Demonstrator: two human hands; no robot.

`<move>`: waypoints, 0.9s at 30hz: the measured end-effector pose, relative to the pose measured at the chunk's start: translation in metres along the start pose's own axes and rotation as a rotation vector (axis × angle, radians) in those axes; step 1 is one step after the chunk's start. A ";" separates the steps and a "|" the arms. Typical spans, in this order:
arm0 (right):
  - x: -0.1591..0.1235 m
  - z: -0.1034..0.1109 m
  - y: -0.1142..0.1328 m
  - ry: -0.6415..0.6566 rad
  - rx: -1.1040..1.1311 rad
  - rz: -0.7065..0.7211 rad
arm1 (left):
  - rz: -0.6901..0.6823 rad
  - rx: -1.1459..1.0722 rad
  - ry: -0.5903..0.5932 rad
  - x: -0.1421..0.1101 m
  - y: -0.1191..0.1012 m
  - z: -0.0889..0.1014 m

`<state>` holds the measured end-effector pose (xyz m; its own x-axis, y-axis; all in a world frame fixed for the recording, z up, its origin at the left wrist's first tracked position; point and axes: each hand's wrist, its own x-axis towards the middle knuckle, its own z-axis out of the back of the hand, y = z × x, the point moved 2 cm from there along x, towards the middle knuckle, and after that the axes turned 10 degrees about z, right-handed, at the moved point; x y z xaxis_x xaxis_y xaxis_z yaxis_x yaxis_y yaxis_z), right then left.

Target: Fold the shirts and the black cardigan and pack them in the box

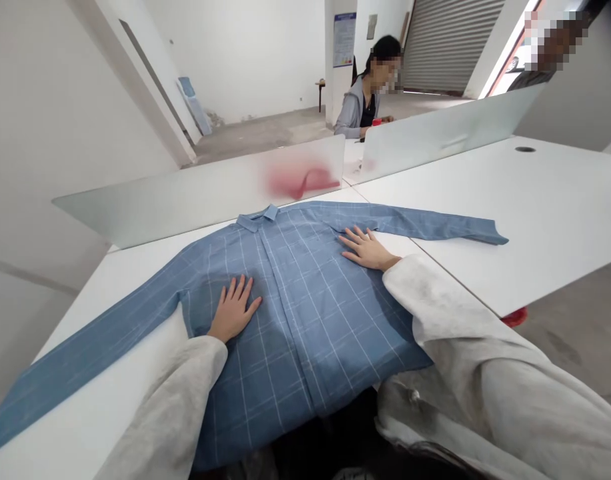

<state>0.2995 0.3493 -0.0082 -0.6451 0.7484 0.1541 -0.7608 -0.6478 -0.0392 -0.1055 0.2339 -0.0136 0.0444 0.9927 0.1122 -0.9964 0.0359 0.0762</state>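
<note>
Seen from the head camera, a blue checked shirt (305, 287) lies face up across a white counter (495, 187), its collar (258, 219) toward the far edge and its hem on the near side, hiding the counter's edge there. The sleeve on the left runs out of frame at lower left; the other crosses a seam in the counter, its cuff stopping well short of the right-hand end, with white top on either side of it.

One shirt, two bare hands: the left hand (235, 309) rests flat on one front panel, the right hand (366, 250) on the other near the armpit, both with fingers spread and gripping nothing.

Two frosted dividers (200, 200) rise along the far side, close behind the collar, with a narrow gap between them. A blurred red object (305, 180) shows through the left one. Beyond sits a co-worker in a grey jacket (349, 113); a second person is partly visible at upper right. Something red (515, 317) pokes out below the counter's near right edge.
</note>
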 end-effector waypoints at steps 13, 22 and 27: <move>-0.030 -0.013 0.031 0.051 -0.005 0.096 | -0.013 0.005 -0.001 0.001 0.001 -0.001; -0.093 0.015 0.060 0.039 0.104 0.187 | -0.044 0.000 0.077 0.005 0.007 -0.002; -0.169 0.010 0.097 -0.078 0.114 0.107 | -0.025 0.014 0.070 0.004 0.007 -0.004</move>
<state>0.3355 0.1588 -0.0280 -0.7114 0.6635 0.2318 -0.6721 -0.7387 0.0515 -0.1130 0.2390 -0.0165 0.0639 0.9971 0.0406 -0.9939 0.0599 0.0922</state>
